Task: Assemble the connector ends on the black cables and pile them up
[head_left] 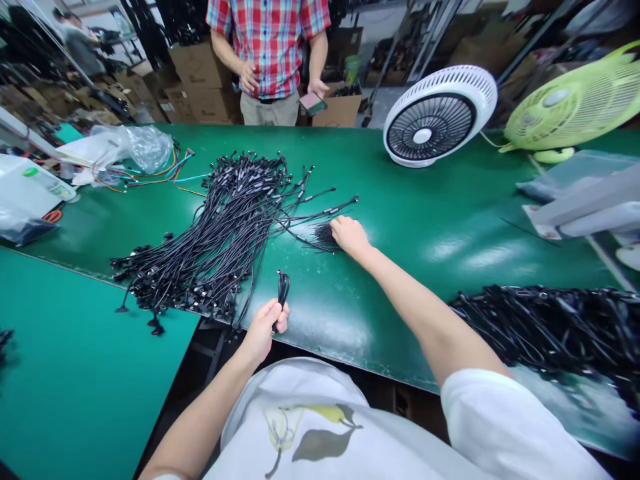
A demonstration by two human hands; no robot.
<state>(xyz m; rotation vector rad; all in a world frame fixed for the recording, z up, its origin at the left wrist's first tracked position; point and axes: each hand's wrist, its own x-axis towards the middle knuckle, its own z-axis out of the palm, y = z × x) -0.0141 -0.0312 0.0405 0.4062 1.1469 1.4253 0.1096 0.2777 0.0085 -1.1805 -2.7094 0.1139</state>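
A black cable (283, 288), folded into a small bundle, stands up out of my left hand (267, 325), whose fingers are wrapped round it near the table's front edge. Further off, my right hand (349, 235) reaches to a small heap of thin black ties (325, 235). Its fingers are curled together at the heap's right side; whatever they pinch is hidden. Left of both hands spreads a large pile of loose black cables (235, 220) with connectors at their ends. A few of these cables stretch right, close to the ties.
On the right lies a heap of bundled black cables (550, 327). A white fan (423, 120) and a green fan (565, 107) stand at the back right. Plastic bags and coloured wires (170, 170) lie back left. Across the green table (400, 220), a person (270, 53) holds a phone.
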